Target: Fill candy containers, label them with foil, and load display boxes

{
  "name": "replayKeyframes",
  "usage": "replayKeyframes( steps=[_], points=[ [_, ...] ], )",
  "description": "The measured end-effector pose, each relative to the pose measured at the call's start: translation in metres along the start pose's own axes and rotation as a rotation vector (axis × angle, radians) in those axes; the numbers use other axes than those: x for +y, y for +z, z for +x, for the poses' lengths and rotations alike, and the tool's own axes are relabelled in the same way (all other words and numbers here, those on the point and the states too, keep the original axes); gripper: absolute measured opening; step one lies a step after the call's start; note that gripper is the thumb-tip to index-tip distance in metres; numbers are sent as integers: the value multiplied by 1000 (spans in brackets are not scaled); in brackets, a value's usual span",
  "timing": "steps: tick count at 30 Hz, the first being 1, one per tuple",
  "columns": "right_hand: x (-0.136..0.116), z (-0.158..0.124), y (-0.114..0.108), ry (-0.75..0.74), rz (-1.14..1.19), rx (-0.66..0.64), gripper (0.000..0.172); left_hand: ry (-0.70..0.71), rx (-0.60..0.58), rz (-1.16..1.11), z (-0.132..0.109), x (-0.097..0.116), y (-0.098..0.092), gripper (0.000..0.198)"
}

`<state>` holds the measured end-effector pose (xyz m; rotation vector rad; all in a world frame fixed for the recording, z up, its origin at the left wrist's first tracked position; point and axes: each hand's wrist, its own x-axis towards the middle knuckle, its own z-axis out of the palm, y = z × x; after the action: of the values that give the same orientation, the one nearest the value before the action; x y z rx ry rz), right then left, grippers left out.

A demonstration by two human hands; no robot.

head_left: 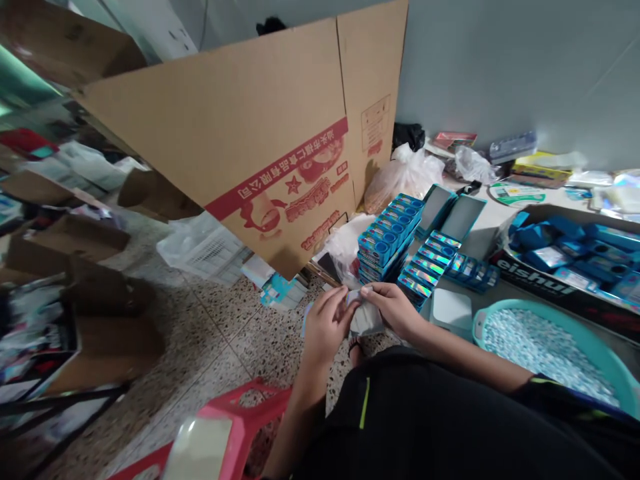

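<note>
I have a small pale packet (364, 313) pinched between both hands just below the middle of the frame, over my lap and the speckled floor (225, 340). My left hand (327, 320) grips its left edge, fingers (336, 295) curled in and closed on it; my right hand (395, 307) holds the right side, thumb and forefinger pressed down on the top edge. What is printed on the packet I cannot make out; it is blurred and partly behind my knuckles.

To do this bit well, I judge I should keep the pinch close to the edge I am working, so the thin stuff does not buckle, and let one hand hold firm while the other does the fine work. Keeping it low over my lap seems wise: if it slips, it lands on me and not on the floor.

Just above my hands, right of centre, stand stacked blue boxes (390, 237), with shiny foil cards (425, 267) in a row beside them. A teal basin (607, 360) of small pale pieces sits at lower right, within easy reach of my right hand. A big cardboard box (240, 133) leans across the upper middle, and a red stool (250, 413) is at the bottom left of centre.
</note>
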<state>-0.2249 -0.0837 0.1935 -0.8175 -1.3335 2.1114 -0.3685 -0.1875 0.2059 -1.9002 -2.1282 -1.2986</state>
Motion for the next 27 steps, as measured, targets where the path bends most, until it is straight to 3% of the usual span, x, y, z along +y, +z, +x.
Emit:
replayKeyframes(
  steps=[5, 8, 10, 13, 17, 21, 24, 27],
  points=[
    [-2, -1, -3, -29, -24, 38, 49, 98, -148, 25, 1, -12, -6, 39],
    [-4, -1, -1, -32, 23, 13, 45, 129, -149, 11, -2, -17, -5, 38],
    [-5, 0, 2, -34, 53, 6, 45, 65, -106, -48, -4, -15, -3, 34],
    [-6, 3, 9, -10, 66, 32, 49, -182, -71, -202, -1, -9, -3, 32],
    [-5, 6, 15, -19, -8, 31, 48, -535, -317, -446, 5, -3, -11, 32],
    [-9, 4, 8, -143, -242, -12, 32, -572, -438, -361, 6, -6, -18, 37],
    [-16, 1, -1, -260, -479, -108, 38, -569, -486, -296, 5, -10, -19, 35],
    [-21, 0, -9, -253, -669, -229, 31, -586, -524, -353, 5, -12, -16, 32]
  ],
)
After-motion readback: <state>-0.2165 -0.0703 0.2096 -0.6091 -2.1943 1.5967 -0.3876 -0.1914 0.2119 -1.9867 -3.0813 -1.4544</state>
